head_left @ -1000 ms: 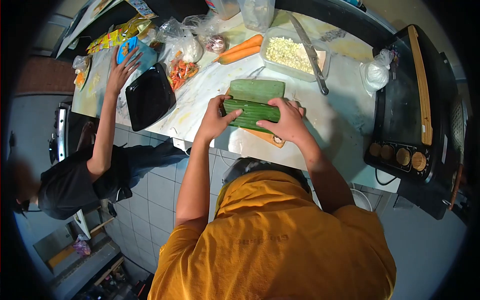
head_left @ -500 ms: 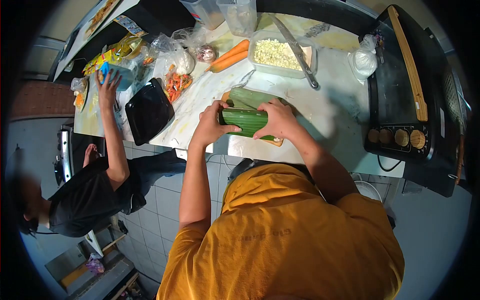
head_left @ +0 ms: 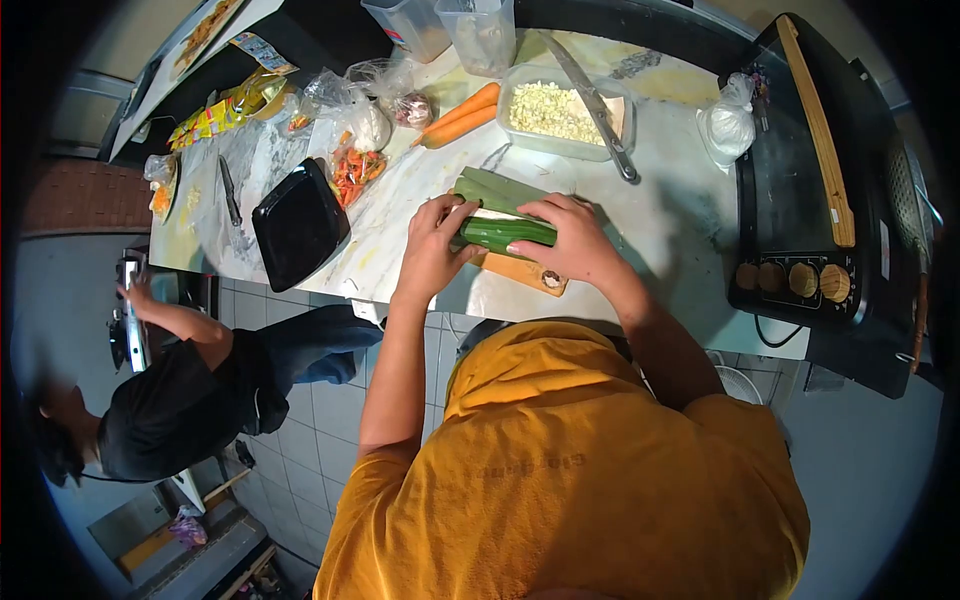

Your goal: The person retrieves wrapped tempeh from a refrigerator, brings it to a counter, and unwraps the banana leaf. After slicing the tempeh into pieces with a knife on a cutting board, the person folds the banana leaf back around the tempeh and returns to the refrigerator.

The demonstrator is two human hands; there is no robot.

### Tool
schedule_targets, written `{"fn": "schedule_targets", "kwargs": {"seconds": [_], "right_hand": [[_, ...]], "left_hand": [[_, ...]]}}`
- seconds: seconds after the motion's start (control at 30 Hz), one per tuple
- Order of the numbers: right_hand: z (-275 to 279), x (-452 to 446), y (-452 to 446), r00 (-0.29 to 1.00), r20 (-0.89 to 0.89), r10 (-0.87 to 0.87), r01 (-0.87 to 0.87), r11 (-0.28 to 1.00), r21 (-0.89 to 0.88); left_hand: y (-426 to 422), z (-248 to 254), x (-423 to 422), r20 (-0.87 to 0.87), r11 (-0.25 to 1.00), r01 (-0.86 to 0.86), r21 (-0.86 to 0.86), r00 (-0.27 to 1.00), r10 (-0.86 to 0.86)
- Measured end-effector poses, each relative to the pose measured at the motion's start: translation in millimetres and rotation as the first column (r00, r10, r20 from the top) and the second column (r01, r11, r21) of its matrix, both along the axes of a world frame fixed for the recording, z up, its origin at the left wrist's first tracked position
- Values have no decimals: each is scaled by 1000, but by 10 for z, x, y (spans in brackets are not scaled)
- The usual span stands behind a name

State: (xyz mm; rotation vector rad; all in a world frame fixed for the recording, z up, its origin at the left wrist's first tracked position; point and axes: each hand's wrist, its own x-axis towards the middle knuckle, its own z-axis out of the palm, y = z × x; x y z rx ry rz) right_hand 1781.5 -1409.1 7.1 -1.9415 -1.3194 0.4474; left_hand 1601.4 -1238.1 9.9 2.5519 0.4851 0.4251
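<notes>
A green banana leaf [head_left: 508,234] is folded over into a roll between my hands, with a strip of something whitish showing along its far edge. My left hand [head_left: 436,245] grips its left end, fingers over the far side and thumb at the front. On the right end, my right hand [head_left: 570,240] holds it the same way. A paler flap of the leaf spreads flat beyond the roll. Under it lies a wooden board [head_left: 522,272], its near corner with a hole showing. What is wrapped inside is mostly hidden.
Beyond the leaf are carrots [head_left: 460,117], a tub of chopped pale pieces [head_left: 550,110] and a knife [head_left: 598,110] across it. A black tray [head_left: 297,225] sits left, a toaster oven [head_left: 810,180] right. A co-worker in black [head_left: 170,405] stands at left.
My hands have rolled the leaf away from me, uncovering more of the board's near end. The co-worker's hand has left the table with the blue-topped container and is now by the stove.
</notes>
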Motion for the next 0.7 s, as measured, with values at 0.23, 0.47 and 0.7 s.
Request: {"fn": "schedule_targets", "kwargs": {"seconds": [0.23,0.47,0.7], "right_hand": [[-54,-17,-210,990,-125,60,-41,988,150],[-97,-96,-342,994,-94,64,-41,972,232],[-86,-280,-416,948,-248,-198,256,938,232]], "left_hand": [[-188,-82,-168,167,993,-67,-102,982,83],[-244,-147,-221,229,997,-50,-65,971,64],[-355,-164,-251,251,933,-196,-303,927,277]]}}
